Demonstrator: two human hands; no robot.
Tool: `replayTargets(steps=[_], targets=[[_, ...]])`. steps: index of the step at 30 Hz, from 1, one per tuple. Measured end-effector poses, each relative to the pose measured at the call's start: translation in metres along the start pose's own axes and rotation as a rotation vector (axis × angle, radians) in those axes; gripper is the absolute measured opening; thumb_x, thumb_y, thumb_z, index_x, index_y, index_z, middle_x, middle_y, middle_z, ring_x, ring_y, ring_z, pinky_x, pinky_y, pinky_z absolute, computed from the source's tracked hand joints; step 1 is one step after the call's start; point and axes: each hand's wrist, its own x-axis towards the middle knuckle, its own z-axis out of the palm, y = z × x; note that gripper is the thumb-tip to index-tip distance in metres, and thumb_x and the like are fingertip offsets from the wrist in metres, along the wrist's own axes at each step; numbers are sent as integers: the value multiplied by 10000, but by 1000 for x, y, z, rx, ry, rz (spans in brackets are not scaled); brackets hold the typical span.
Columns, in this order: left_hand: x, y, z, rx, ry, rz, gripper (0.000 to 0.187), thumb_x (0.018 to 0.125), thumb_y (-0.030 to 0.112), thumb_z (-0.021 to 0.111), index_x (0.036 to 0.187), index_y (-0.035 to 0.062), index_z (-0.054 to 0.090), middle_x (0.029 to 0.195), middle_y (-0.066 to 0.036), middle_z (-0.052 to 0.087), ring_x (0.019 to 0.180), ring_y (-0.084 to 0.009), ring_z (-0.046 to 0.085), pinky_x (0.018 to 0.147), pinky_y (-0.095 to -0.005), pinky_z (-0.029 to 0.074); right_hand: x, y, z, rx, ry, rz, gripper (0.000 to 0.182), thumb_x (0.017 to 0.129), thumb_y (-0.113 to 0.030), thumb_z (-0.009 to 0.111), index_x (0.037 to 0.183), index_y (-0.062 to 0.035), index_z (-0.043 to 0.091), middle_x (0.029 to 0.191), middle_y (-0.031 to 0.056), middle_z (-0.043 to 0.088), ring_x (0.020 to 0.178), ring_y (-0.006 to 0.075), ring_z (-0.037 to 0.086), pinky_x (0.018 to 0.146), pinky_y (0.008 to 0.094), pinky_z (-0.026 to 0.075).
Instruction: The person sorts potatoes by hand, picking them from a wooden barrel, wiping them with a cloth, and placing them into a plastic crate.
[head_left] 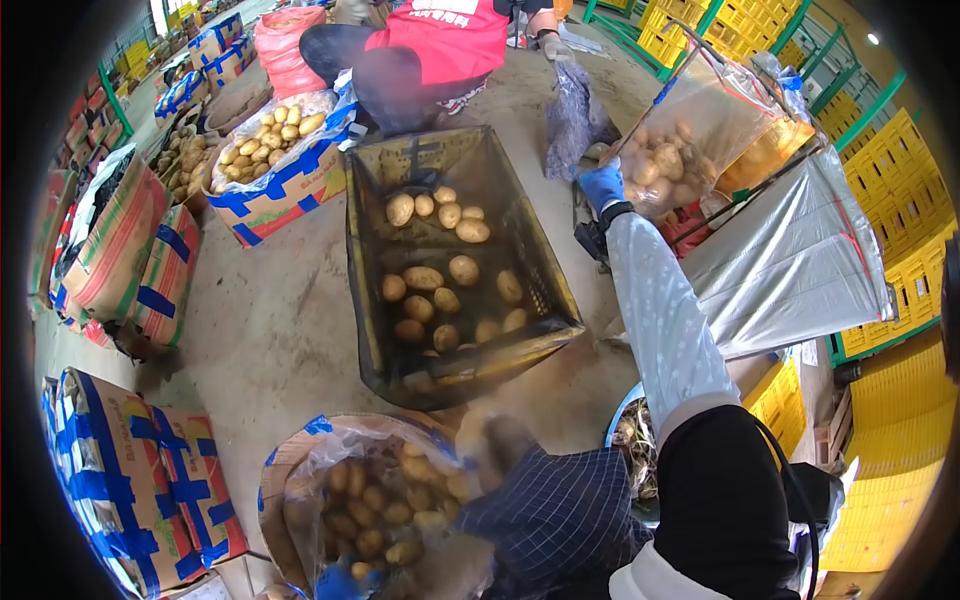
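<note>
My right hand (601,186), in a blue glove, is closed at the near edge of a clear plastic bag (735,110) with potatoes (662,165) inside, hung on a frame. What its fingers grip is hidden. At the bottom edge, my left hand (343,583), also blue-gloved, reaches into a plastic-lined cardboard box (285,470) of potatoes. It is partly cut off, and its fingers close around a potato (361,571). Between the hands, a dirty yellow-and-black crate (372,250) holds several loose potatoes (463,268).
A person in a red vest (450,40) sits beyond the crate. Another potato box (280,195) stands at its far left. Taped cartons (120,470) line the left side. Silver sheeting (790,260) and yellow crates (890,180) are at right, and a blue-rimmed tub (622,410) is near my right arm.
</note>
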Motion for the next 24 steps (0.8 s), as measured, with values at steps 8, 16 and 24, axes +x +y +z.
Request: replayTargets(steps=[8, 16, 24], targets=[[-9, -17, 8, 120, -67, -34, 790, 854, 617, 667, 1429, 98, 514, 1059, -174, 707, 963, -379, 674, 836, -490, 527, 34, -28, 11, -95, -37, -11, 1180, 763, -554, 782, 1585, 35, 174, 1583, 311, 319, 1488, 399, 322, 1204, 398, 314], [3, 5, -13, -30, 42, -80, 788, 796, 605, 746, 1375, 98, 573, 1072, -206, 712, 919, -378, 700, 796, -490, 558, 7, -30, 36, -185, -84, -89, 1053, 780, -471, 770, 1548, 44, 266, 1508, 310, 425, 1417, 401, 424, 1154, 424, 378], [-1, 4, 5, 48, 133, -29, 779, 761, 601, 779, 1369, 147, 601, 922, -218, 721, 824, -400, 701, 746, -520, 559, -8, -20, 36, -224, 1, -185, 1018, 774, -453, 791, 1526, 50, 322, 1471, 310, 480, 1375, 411, 484, 1127, 435, 415]])
